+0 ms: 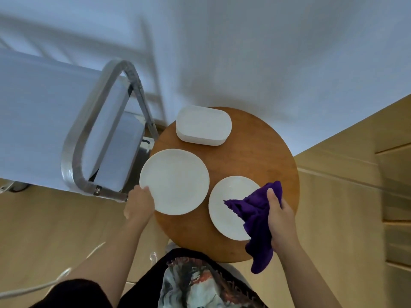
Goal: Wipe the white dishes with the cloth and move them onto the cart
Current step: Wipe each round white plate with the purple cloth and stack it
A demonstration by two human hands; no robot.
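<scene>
Three white dishes are at the round wooden table point(255, 156). My left hand point(139, 202) grips the near-left rim of a large round plate point(175, 181), which overhangs the table's left edge. A smaller round plate point(229, 207) lies flat on the table's near right. My right hand point(281, 218) holds a purple cloth point(255, 216) bunched over that plate's right side, the cloth hanging down past the table edge. A stack of white rounded-rectangular dishes point(203, 125) stands at the table's far side.
The cart point(44, 121), with a pale top and a metal loop handle point(93, 138), stands directly left of the table. A white wall is behind. Wooden floor lies left, wooden panelling right. A white cable point(55, 278) crosses the floor near my left arm.
</scene>
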